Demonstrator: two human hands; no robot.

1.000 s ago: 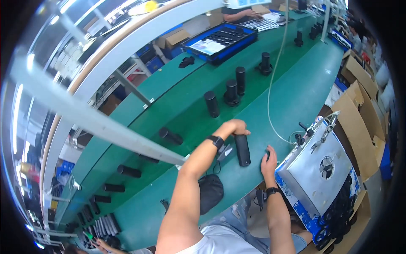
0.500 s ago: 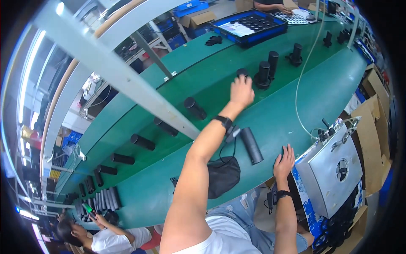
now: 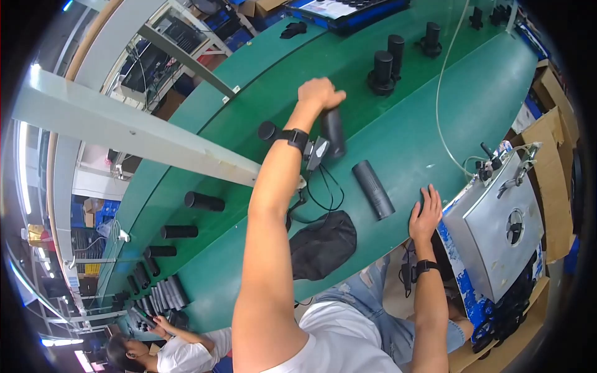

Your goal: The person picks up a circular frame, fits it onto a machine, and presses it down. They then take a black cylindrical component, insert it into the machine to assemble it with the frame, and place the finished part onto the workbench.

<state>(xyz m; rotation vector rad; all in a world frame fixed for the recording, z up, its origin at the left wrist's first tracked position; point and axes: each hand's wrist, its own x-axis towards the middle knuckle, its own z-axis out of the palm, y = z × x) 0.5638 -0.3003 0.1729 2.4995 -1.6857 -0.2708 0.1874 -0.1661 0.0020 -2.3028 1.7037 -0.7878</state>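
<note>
My left hand [image 3: 320, 93] is stretched out over the green conveyor belt [image 3: 261, 81] and is closed on the top of a black cylinder [image 3: 334, 133], which hangs down from it. A second black cylinder [image 3: 373, 188] lies on the green table [image 3: 472, 105] between my hands. My right hand [image 3: 426, 210] rests flat on the table's near edge with its fingers apart and holds nothing. Both wrists carry a black band.
A black pouch [image 3: 323, 245] with cords lies near me. A silver box-shaped machine [image 3: 504, 224] stands at the right, cardboard boxes behind it. Upright black cylinders [image 3: 382, 68] stand further along; others [image 3: 204, 201] lie on the belt. A co-worker [image 3: 161, 348] sits at lower left.
My left hand went from the near table out to the belt, open, and has now closed on a black cylinder. My right hand has stayed at the table edge.
</note>
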